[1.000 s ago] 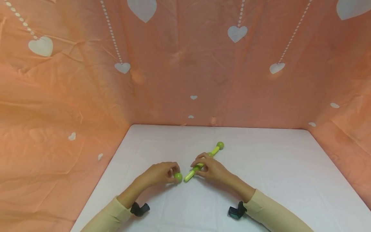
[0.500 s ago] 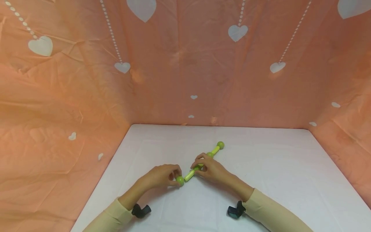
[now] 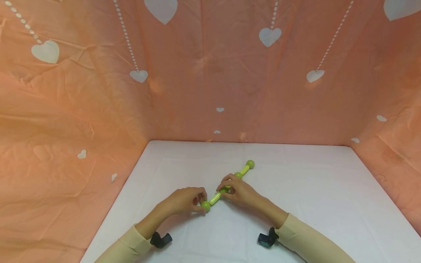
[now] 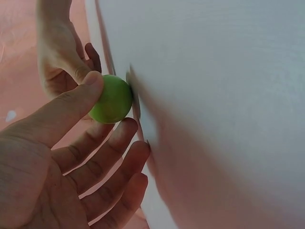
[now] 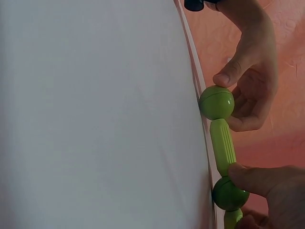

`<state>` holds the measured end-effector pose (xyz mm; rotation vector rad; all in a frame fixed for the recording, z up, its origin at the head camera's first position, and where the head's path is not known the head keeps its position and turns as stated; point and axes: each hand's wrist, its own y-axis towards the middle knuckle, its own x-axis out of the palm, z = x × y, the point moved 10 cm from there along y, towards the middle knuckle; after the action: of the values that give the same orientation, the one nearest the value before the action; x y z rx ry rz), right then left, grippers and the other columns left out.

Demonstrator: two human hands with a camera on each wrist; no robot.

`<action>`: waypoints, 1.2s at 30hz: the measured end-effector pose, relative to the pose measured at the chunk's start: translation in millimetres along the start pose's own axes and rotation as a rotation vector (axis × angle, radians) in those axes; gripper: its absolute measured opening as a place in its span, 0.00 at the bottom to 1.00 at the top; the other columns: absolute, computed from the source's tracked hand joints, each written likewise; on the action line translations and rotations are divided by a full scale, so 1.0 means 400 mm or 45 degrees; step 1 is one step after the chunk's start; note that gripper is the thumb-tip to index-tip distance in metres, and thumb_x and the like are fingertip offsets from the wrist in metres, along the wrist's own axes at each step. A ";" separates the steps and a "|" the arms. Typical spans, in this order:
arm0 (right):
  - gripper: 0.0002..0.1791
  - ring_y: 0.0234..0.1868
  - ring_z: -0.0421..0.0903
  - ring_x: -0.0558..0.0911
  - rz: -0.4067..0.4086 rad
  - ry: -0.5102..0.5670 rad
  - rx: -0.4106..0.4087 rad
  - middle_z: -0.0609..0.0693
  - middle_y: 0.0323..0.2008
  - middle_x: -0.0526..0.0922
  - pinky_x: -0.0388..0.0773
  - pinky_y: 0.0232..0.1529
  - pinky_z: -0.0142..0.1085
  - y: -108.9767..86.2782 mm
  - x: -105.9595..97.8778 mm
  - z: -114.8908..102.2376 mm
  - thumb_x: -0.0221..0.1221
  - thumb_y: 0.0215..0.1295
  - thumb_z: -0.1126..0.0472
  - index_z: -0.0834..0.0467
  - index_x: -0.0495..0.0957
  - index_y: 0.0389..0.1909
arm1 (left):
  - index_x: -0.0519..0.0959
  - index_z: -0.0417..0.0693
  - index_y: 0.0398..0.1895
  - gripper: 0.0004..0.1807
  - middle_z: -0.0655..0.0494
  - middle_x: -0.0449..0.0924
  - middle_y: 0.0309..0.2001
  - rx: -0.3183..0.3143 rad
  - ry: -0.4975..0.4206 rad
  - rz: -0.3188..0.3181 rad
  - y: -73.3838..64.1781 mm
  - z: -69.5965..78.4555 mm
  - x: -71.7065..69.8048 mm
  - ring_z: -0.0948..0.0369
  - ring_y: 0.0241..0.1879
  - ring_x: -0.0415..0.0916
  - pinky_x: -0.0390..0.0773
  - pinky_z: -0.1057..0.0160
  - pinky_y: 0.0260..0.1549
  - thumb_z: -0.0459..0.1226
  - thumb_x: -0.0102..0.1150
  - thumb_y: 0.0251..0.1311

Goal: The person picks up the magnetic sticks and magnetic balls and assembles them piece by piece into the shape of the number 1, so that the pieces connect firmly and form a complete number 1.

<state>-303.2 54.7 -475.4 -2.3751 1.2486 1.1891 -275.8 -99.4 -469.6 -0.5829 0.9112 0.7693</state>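
My left hand pinches a green ball between thumb and fingers, low over the white table. In the right wrist view that ball meets the end of a ribbed yellow-green rod; the two appear to touch. The rod belongs to a slanting chain of rods and balls, ending at a green ball farther back. My right hand holds the chain near its middle, thumb by the joint between the rod and a darker green ball. Its fingers hide part of the chain.
The white table runs to a back edge against an orange cloth printed with white hearts. Cloth also hangs along both sides. Black wrist cameras sit at both cuffs, close to the table.
My left hand has brought the ball a little right and toward me, from a gap beside the rod to its end. The right hand and the chain have stayed almost still.
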 end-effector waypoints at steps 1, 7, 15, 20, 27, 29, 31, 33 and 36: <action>0.10 0.39 0.40 0.77 -0.002 0.005 -0.002 0.44 0.53 0.79 0.76 0.42 0.32 0.000 0.000 0.000 0.70 0.72 0.60 0.47 0.88 0.51 | 0.81 0.58 0.43 0.18 0.64 0.83 0.37 -0.004 -0.002 -0.001 0.000 0.001 0.000 0.64 0.36 0.76 0.76 0.63 0.35 0.48 0.82 0.58; 0.09 0.45 0.42 0.79 -0.023 0.049 -0.040 0.43 0.51 0.81 0.78 0.46 0.32 -0.002 0.003 -0.005 0.70 0.72 0.61 0.49 0.88 0.50 | 0.80 0.58 0.43 0.18 0.64 0.82 0.37 -0.015 -0.008 -0.003 0.000 0.006 0.003 0.65 0.35 0.74 0.75 0.63 0.35 0.48 0.82 0.58; 0.10 0.45 0.43 0.78 -0.039 0.060 -0.053 0.43 0.51 0.81 0.78 0.46 0.32 -0.001 0.005 -0.008 0.70 0.73 0.61 0.49 0.88 0.51 | 0.80 0.58 0.43 0.18 0.64 0.82 0.37 -0.008 -0.012 -0.004 0.000 0.007 0.005 0.64 0.36 0.75 0.75 0.63 0.35 0.48 0.82 0.58; 0.13 0.43 0.43 0.78 -0.023 0.047 -0.053 0.45 0.53 0.82 0.78 0.45 0.32 -0.005 0.004 -0.002 0.69 0.73 0.62 0.50 0.86 0.55 | 0.81 0.58 0.44 0.18 0.64 0.82 0.38 -0.015 -0.018 -0.009 -0.002 0.007 0.005 0.64 0.36 0.76 0.76 0.62 0.36 0.47 0.81 0.58; 0.18 0.48 0.42 0.77 0.012 0.052 -0.035 0.49 0.56 0.82 0.79 0.51 0.37 -0.010 -0.006 0.012 0.70 0.72 0.62 0.54 0.83 0.60 | 0.81 0.58 0.46 0.17 0.64 0.83 0.39 -0.024 -0.050 -0.031 -0.006 0.001 0.008 0.64 0.38 0.77 0.77 0.62 0.38 0.44 0.81 0.60; 0.18 0.49 0.43 0.78 0.031 0.056 -0.035 0.49 0.56 0.82 0.79 0.53 0.39 -0.013 -0.011 0.012 0.71 0.71 0.62 0.55 0.82 0.59 | 0.82 0.59 0.47 0.16 0.65 0.83 0.40 -0.026 -0.064 -0.040 -0.006 -0.001 0.011 0.63 0.39 0.77 0.78 0.62 0.39 0.43 0.80 0.60; 0.18 0.48 0.44 0.79 0.053 0.062 -0.043 0.50 0.55 0.82 0.80 0.53 0.40 -0.017 -0.017 0.011 0.71 0.70 0.63 0.56 0.82 0.58 | 0.82 0.60 0.47 0.16 0.66 0.83 0.41 -0.027 -0.077 -0.047 -0.005 -0.002 0.014 0.63 0.39 0.77 0.78 0.61 0.40 0.42 0.80 0.60; 0.18 0.46 0.45 0.81 0.071 0.079 -0.044 0.51 0.54 0.81 0.81 0.50 0.38 -0.021 -0.023 0.012 0.72 0.69 0.64 0.57 0.81 0.57 | 0.82 0.60 0.48 0.16 0.67 0.83 0.41 -0.020 -0.089 -0.052 -0.002 -0.002 0.017 0.63 0.40 0.78 0.78 0.61 0.40 0.41 0.80 0.61; 0.18 0.44 0.44 0.82 0.100 0.100 -0.039 0.53 0.53 0.78 0.82 0.46 0.35 -0.027 -0.029 0.017 0.72 0.68 0.66 0.58 0.80 0.56 | 0.82 0.61 0.49 0.16 0.70 0.83 0.42 -0.008 -0.096 -0.059 0.003 0.000 0.024 0.65 0.40 0.78 0.78 0.61 0.42 0.42 0.79 0.62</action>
<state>-302.5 71.7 -473.1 -2.4371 1.3693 1.1553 -273.1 -95.5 -477.9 -0.5747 0.8234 0.7480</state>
